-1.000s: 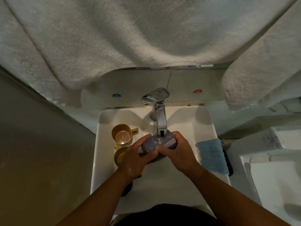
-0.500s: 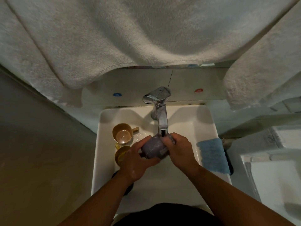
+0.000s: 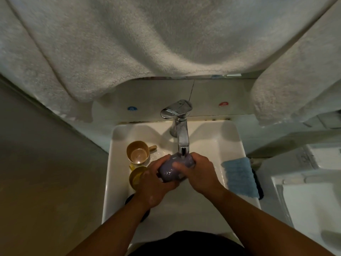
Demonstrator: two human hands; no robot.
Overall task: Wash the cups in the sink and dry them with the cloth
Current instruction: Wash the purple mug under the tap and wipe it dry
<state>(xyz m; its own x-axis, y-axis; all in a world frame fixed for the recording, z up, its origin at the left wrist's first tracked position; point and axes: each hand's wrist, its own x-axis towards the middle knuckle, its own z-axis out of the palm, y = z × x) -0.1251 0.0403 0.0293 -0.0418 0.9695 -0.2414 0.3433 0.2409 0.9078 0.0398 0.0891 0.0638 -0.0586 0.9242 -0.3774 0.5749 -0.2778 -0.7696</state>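
Purple and glossy with water, the cup (image 3: 170, 171) lies on its side directly under the spout of the chrome tap (image 3: 180, 126), over the middle of the white sink (image 3: 118, 145). Both hands clasp it: the left hand (image 3: 156, 185) curls round it from 8 o'clock, the right hand (image 3: 200, 173) wraps it from 3 o'clock, thumb laid across its wall. At 10 o'clock from the cup, 1 tan cup (image 3: 138, 152) stands upright; a yellow cup (image 3: 136, 177) sits beside the left hand at 9 o'clock. At 3 o'clock a blue cloth (image 3: 239, 177) lies on the sink's right rim. White towels (image 3: 147, 43) hang at 12 o'clock.
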